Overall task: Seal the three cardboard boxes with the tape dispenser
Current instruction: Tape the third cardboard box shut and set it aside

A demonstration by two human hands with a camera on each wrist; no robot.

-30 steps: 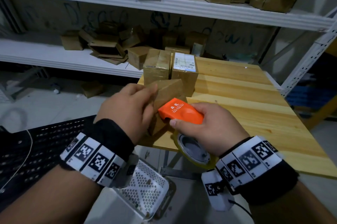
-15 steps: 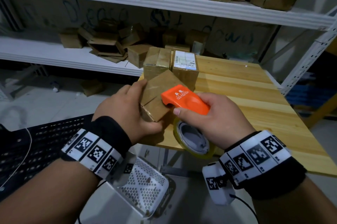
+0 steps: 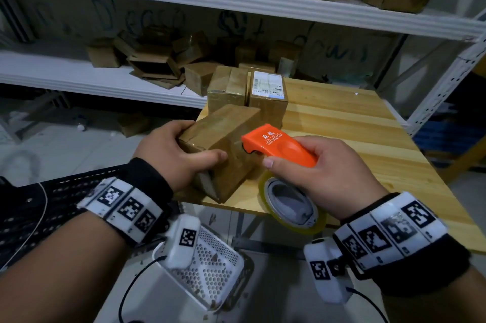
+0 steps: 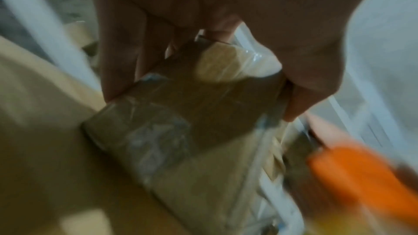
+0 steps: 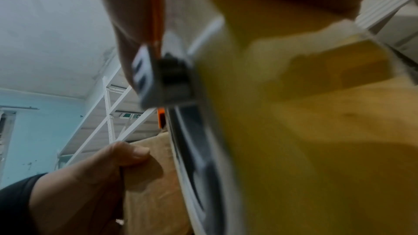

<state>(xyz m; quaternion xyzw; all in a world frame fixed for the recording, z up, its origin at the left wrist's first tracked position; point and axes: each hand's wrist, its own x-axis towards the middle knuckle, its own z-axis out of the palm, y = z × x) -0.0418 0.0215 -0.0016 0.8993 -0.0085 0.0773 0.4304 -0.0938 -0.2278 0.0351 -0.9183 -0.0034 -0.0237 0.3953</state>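
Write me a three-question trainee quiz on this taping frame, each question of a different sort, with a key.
1. True or false: the left hand grips the tilted box.
2. Which does the right hand hold? A) scissors B) the orange dispenser C) a marker
3. Fill in: behind the tilted box, ___ more boxes stand side by side on the table, one bearing a label and one plain.

Key: 1 true; 2 B; 3 two
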